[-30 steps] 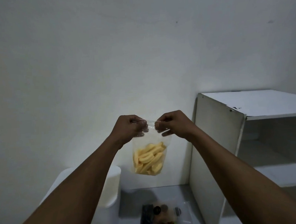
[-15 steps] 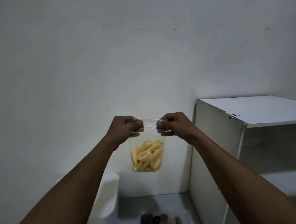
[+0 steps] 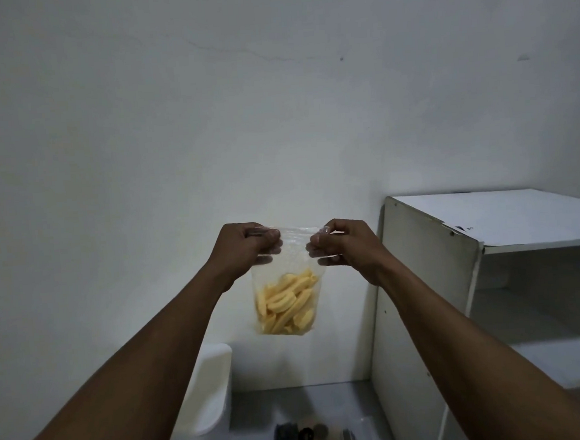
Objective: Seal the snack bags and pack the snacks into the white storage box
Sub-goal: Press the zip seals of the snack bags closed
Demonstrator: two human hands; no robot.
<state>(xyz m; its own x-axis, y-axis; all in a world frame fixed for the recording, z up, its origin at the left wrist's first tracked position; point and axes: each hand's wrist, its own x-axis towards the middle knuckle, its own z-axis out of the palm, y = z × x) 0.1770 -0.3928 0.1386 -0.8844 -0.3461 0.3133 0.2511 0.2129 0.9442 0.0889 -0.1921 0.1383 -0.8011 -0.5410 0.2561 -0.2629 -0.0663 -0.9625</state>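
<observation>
We are seeing two hands: the left hand (image 3: 247, 245) and the right hand (image 3: 343, 243), each pinching a top corner of one clear snack bag (image 3: 286, 288). We are counting roughly a dozen yellow snack sticks (image 3: 286, 304) inside it; an exact figure is not readable. We are seeing one white storage box (image 3: 208, 394) at lower left, one white shelf unit (image 3: 455, 242) at right, and one more clear packet (image 3: 314, 436) on the floor, its dark contents too dim to count.

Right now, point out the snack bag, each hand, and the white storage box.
snack bag (image 3: 287, 302): head view, on the yellow snacks inside.
left hand (image 3: 246, 248): head view, back of the hand.
right hand (image 3: 345, 245): head view, back of the hand.
white storage box (image 3: 209, 390): head view, its rounded upper edge.
</observation>
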